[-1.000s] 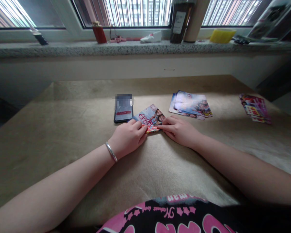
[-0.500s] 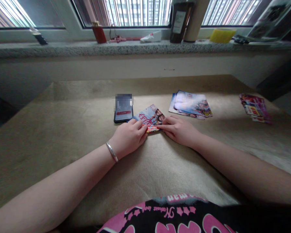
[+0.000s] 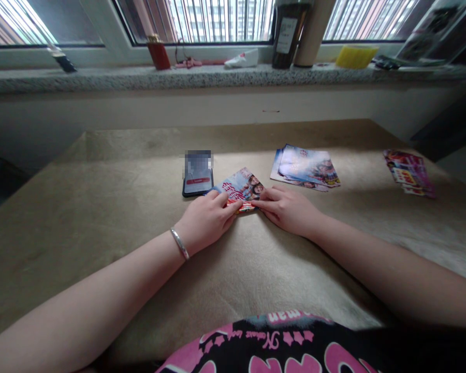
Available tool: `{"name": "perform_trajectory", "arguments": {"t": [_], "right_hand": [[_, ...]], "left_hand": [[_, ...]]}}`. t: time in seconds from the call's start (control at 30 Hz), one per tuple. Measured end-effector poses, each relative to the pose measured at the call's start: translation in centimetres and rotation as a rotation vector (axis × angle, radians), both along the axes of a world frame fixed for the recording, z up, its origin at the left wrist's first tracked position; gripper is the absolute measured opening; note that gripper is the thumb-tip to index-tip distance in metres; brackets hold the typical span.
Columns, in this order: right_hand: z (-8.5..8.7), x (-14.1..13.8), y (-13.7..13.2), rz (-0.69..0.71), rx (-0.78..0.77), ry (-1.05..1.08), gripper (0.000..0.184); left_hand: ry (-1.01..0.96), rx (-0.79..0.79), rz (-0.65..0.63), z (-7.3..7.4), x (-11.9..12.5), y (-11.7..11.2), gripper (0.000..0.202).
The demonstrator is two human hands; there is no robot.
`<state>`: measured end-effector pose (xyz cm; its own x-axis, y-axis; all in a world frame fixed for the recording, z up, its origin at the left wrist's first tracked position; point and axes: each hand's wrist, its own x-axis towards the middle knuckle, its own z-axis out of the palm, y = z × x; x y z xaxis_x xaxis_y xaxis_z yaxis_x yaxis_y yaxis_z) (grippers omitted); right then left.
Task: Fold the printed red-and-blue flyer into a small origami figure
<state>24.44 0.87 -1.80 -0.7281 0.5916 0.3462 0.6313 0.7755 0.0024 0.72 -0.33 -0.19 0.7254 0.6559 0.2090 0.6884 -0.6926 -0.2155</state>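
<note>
A printed picture leaflet (image 3: pixel 244 185) lies on the table in front of me, light blue with red lettering and faces on it. Its near edge is folded up, showing a red and yellow strip. My left hand (image 3: pixel 208 213) grips the left side of this fold, thumb laid along the strip. At the right corner, my right hand (image 3: pixel 289 208) pinches the leaflet, a finger stretched onto the same strip. The fingers on the underside are hidden. Just beyond my left hand lies a phone (image 3: pixel 197 181), touching or nearly touching the leaflet.
Several similar leaflets (image 3: pixel 308 166) lie overlapped to the right of the phone. Farther right is a pile of red and purple printed papers (image 3: pixel 409 173). Along the back, a stone windowsill (image 3: pixel 217 79) carries a dark bottle (image 3: pixel 289 39), a red bottle (image 3: pixel 159 54) and a yellow object (image 3: pixel 356 57).
My left thumb has slid a little to the right along the folded strip. My right hand and the other things have hardly moved.
</note>
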Motion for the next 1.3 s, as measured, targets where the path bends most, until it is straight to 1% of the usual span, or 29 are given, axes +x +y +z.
{"name": "perform_trajectory", "arguments": {"t": [0.17,0.3,0.43,0.5,0.67,0.8,1.1,1.3], "right_hand": [[0.1,0.0,-0.2,-0.033,-0.005,0.022,0.028],[0.3,0.1,-0.3,-0.056,-0.024,0.037,0.021],[0.3,0.2,-0.4,-0.052,-0.015,0.037,0.020],[0.3,0.2,-0.4,-0.053,-0.011,0.042,0.021],[0.2,0.3,-0.4,-0.046,-0.009,0.072,0.021],[0.1,0.4,-0.3,-0.045,-0.021,0.080,0.022],[-0.1,0.6,-0.1,-0.022,-0.044,0.104,0.023],[0.0,0.6,-0.1,-0.019,-0.068,0.125,0.022]], "left_hand": [[-0.039,0.006,-0.002,0.0,0.0,-0.2,0.031],[-0.058,-0.025,-0.008,-0.2,0.2,-0.1,0.031],[-0.091,-0.046,-0.084,-0.6,0.4,0.0,0.033],[-0.099,-0.057,-0.101,-0.7,0.5,0.1,0.034],[-0.049,-0.094,-0.079,-0.5,0.8,-0.2,0.040],[-0.033,-0.087,-0.066,-0.1,1.0,-0.5,0.038],[-0.038,-0.079,-0.060,-0.3,1.0,-0.5,0.039],[-0.054,-0.068,-0.107,-0.4,0.9,-0.4,0.040]]}}
